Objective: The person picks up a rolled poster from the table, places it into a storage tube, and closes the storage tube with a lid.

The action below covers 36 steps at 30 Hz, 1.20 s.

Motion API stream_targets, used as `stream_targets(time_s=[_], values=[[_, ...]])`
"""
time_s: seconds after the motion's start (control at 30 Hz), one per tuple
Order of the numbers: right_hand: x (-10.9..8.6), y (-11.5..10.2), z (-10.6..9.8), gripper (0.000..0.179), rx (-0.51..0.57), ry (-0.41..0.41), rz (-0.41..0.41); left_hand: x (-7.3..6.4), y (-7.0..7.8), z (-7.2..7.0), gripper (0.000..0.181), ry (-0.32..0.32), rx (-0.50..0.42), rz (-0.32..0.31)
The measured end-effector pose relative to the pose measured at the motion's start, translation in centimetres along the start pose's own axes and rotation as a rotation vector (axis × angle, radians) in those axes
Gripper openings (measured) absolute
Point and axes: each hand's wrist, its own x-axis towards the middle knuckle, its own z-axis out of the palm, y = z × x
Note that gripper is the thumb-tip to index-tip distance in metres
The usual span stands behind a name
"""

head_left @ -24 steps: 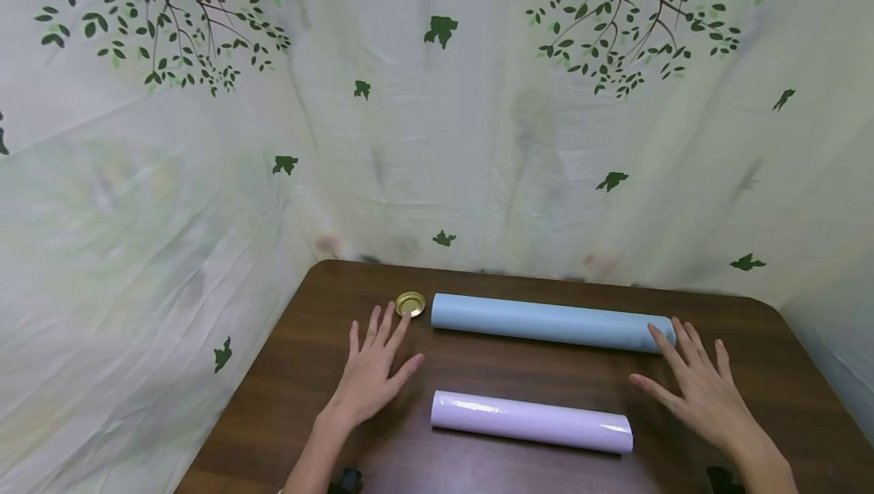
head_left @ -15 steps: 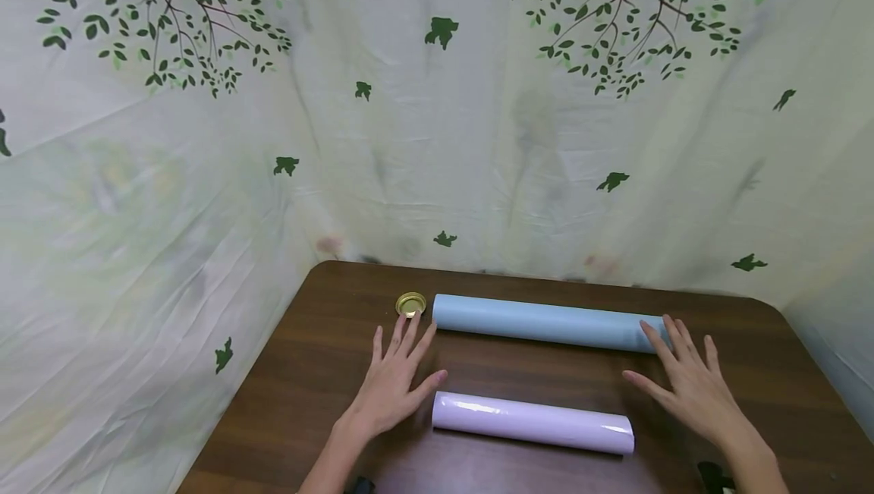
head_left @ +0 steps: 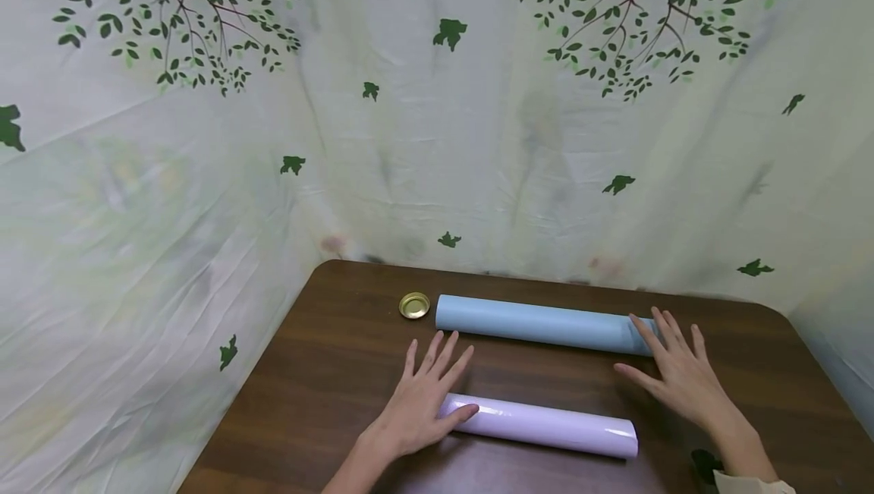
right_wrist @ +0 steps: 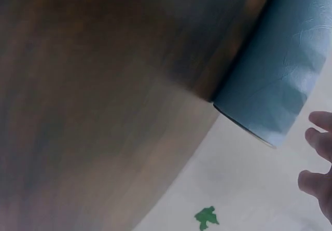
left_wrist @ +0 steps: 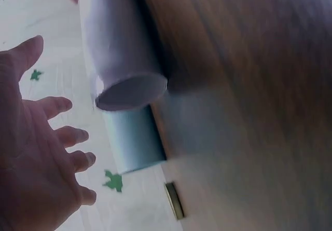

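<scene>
A blue roll (head_left: 539, 324) lies across the far part of the table, and a shiny lilac roll (head_left: 553, 427) lies nearer, roughly parallel to it. My left hand (head_left: 423, 403), fingers spread, is over the lilac roll's left end and hides its tip in the head view. The left wrist view shows that roll's hollow end (left_wrist: 132, 92) with a gap between it and the left hand. My right hand (head_left: 683, 384), also spread, overlaps the blue roll's right end; in the right wrist view its fingertips (right_wrist: 314, 181) stand apart from the roll. Neither hand holds anything.
A small round gold lid (head_left: 414, 305) lies just left of the blue roll. The dark wooden table (head_left: 328, 372) ends at a rounded far edge. Behind it hangs a pale cloth (head_left: 478, 137) printed with leaves and branches.
My left hand has moved right and nearer, from beside the gold lid to the lilac roll's left end. My right hand has shifted slightly left along the blue roll. Both rolls stay put.
</scene>
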Motion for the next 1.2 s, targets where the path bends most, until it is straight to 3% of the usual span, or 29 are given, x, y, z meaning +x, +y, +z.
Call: stream_targets(time_s=[0.5,0.97,1.2], values=[[2.2,0.4,0.9,0.098,-0.017,-0.052,0.008,0.2,2.2,2.5,0.079,-0.05,0.155,0.14],[4.0,0.7,1.6,0.095,-0.065,-0.046,-0.025,0.1,2.9,2.5,0.079,-0.104,0.199,0.158],[4.1,0.8,1.7,0.09,-0.081,-0.026,-0.044,0.2,3.0,2.6,0.061,-0.063,0.278,0.195]])
